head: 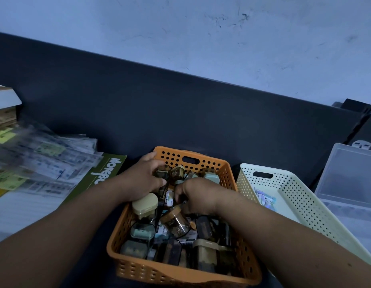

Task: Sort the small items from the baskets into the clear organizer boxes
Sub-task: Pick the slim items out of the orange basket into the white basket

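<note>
Dark tabletop (139, 129). Orange basket (180, 273), beneath left hand (145, 177) and right hand (198, 196). Cream basket (300, 196), just right of right hand; clear organizer box (350, 183) beyond it. Green notepad (101, 173), left of left hand; blurred sheets (45, 159), possibly plastic-sleeved, farther left.

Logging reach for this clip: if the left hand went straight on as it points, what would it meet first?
Probably the gold-lidded jar just past the left hand, whose fingers curl round a dark jar; behind them stands the orange basket's far wall. Depth unclear.

jars (176, 223) in middle basket (180, 273), second basket (305, 206) right, organizer box (350, 177) beyond, papers (45, 163) left
</note>
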Available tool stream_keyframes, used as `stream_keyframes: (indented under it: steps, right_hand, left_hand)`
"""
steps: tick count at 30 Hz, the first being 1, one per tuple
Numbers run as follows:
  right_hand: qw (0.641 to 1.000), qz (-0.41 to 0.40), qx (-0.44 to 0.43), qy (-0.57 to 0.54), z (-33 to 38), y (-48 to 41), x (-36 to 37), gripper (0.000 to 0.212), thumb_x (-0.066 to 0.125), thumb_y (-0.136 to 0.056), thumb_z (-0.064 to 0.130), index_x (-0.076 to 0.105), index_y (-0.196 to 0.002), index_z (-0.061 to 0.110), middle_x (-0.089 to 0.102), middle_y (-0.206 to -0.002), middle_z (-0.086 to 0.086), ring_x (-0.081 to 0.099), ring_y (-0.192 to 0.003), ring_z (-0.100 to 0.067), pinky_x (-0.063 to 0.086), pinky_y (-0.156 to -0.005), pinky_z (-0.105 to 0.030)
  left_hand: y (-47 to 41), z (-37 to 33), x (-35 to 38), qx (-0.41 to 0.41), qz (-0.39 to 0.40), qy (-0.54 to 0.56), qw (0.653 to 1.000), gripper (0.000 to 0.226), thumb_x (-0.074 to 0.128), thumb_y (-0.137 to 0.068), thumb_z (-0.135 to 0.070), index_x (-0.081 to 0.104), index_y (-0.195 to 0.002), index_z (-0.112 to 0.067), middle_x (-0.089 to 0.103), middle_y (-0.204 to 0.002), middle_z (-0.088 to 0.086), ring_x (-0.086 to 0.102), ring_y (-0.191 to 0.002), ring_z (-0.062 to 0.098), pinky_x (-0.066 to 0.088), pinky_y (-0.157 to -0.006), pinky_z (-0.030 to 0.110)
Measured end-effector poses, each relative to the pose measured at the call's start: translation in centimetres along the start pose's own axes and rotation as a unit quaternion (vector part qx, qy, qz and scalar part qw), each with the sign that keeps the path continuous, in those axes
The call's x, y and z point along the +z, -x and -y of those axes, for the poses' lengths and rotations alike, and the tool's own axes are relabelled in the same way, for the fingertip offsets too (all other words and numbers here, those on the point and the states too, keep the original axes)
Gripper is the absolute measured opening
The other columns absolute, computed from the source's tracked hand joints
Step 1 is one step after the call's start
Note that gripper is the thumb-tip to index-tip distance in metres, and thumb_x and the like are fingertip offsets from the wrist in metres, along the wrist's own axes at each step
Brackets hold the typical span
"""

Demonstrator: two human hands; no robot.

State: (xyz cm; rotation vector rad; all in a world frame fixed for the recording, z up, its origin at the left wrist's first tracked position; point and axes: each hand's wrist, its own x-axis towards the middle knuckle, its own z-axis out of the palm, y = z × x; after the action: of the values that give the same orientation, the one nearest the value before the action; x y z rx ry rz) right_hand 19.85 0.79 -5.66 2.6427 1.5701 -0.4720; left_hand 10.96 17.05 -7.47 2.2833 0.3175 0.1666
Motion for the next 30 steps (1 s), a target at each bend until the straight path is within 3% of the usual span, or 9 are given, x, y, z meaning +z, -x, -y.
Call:
stream_keyframes:
  steps: [3, 6, 12, 17, 20, 24, 26, 28, 30]
  right_hand:
    - [0.999, -0.018, -0.011, -0.034, -0.6, 0.1, 0.0, 0.019, 0.068, -0.086, 0.021, 0.065, -0.103, 0.026, 0.064, -0.102, 0.003, 0.060, -0.092, -0.017, 0.052, -0.082, -0.033]
    - [0.982, -0.048, -0.001, -0.184, -1.7, 0.9, -0.8, 0.006, 0.065, -0.089, 0.020, 0.064, -0.094, 0.023, 0.063, -0.092, 0.005, 0.059, -0.079, -0.011, 0.052, -0.071, -0.028]
    - [0.879, -0.195, 0.004, -0.435, -4.0, 4.8, -3.4, 0.008, 0.064, -0.090, 0.009, 0.064, -0.085, 0.016, 0.065, -0.083, -0.007, 0.056, -0.069, -0.013, 0.045, -0.061, -0.023]
    - [0.850, -0.316, 0.092, -0.411, -8.6, 9.3, -4.4, 0.007, 0.067, -0.088, 0.012, 0.064, -0.082, 0.012, 0.058, -0.076, -0.012, 0.049, -0.060, -0.014, 0.039, -0.053, -0.023]
    - [0.857, -0.326, 0.188, -0.352, -11.4, 11.0, -3.5, 0.011, 0.071, -0.086, 0.021, 0.065, -0.085, 0.012, 0.065, -0.080, -0.019, 0.053, -0.062, -0.018, 0.042, -0.056, -0.027]
    - [0.911, -0.268, 0.273, -0.154, -12.3, 11.6, -2.3, 0.008, 0.068, -0.088, 0.029, 0.068, -0.095, 0.027, 0.071, -0.102, -0.001, 0.062, -0.081, -0.013, 0.043, -0.068, -0.025]
    - [0.922, -0.270, 0.251, -0.120, -11.0, 11.1, -2.4, 0.021, 0.069, -0.086, 0.031, 0.069, -0.107, 0.025, 0.068, -0.109, 0.003, 0.062, -0.091, -0.012, 0.045, -0.074, -0.025]
    - [0.935, -0.270, 0.181, -0.142, -8.3, 10.4, -3.1, 0.018, 0.071, -0.085, 0.027, 0.069, -0.103, 0.027, 0.065, -0.103, 0.008, 0.062, -0.092, -0.010, 0.047, -0.070, -0.020]
    - [0.956, -0.211, 0.105, -0.177, -5.4, 9.5, -3.5, 0.015, 0.071, -0.085, 0.020, 0.070, -0.099, 0.026, 0.064, -0.097, 0.011, 0.062, -0.087, -0.007, 0.051, -0.074, -0.020]
  left_hand:
    - [0.0, 0.0, 0.0, 0.002, 0.000, -0.002, 1.000, 0.061, 0.062, -0.090, -0.025, 0.036, -0.145, -0.024, 0.000, -0.158, -0.017, 0.016, -0.143, 0.009, 0.020, -0.110, 0.024]
    - [-0.1, -0.1, -0.1, 0.002, 0.000, -0.004, 1.000, 0.060, 0.062, -0.090, -0.026, 0.036, -0.145, -0.025, 0.000, -0.158, -0.017, 0.015, -0.144, 0.009, 0.021, -0.110, 0.025]
    - [-0.1, 0.1, -0.2, 0.002, 0.003, 0.007, 1.000, 0.059, 0.062, -0.090, -0.024, 0.038, -0.144, -0.023, 0.000, -0.159, -0.015, 0.016, -0.143, 0.010, 0.023, -0.104, 0.021]
    - [-0.1, 0.0, -0.2, 0.000, 0.002, 0.003, 1.000, 0.060, 0.063, -0.089, -0.022, 0.039, -0.144, -0.021, 0.001, -0.159, -0.013, 0.018, -0.143, 0.011, 0.024, -0.107, 0.023]
    - [-0.2, 0.0, -0.1, -0.001, 0.003, 0.005, 1.000, 0.059, 0.063, -0.089, -0.022, 0.040, -0.144, -0.021, 0.002, -0.159, -0.013, 0.020, -0.142, 0.011, 0.024, -0.103, 0.020]
    - [-0.2, -0.1, -0.1, 0.001, 0.003, 0.001, 1.000, 0.059, 0.063, -0.089, -0.022, 0.039, -0.144, -0.022, 0.002, -0.159, -0.013, 0.020, -0.142, 0.012, 0.026, -0.098, 0.020]
    - [-0.2, -0.2, -0.1, 0.001, 0.004, 0.000, 1.000, 0.059, 0.063, -0.090, -0.021, 0.039, -0.144, -0.021, 0.002, -0.159, -0.012, 0.019, -0.142, 0.013, 0.026, -0.098, 0.020]
    - [-0.2, -0.2, -0.2, 0.002, 0.005, -0.001, 1.000, 0.059, 0.063, -0.089, -0.021, 0.040, -0.144, -0.021, 0.002, -0.159, -0.011, 0.019, -0.142, 0.013, 0.025, -0.100, 0.021]
    - [-0.2, -0.2, -0.2, 0.002, 0.007, -0.002, 1.000, 0.059, 0.063, -0.090, -0.021, 0.039, -0.144, -0.021, 0.002, -0.159, -0.012, 0.019, -0.142, 0.013, 0.025, -0.100, 0.021]
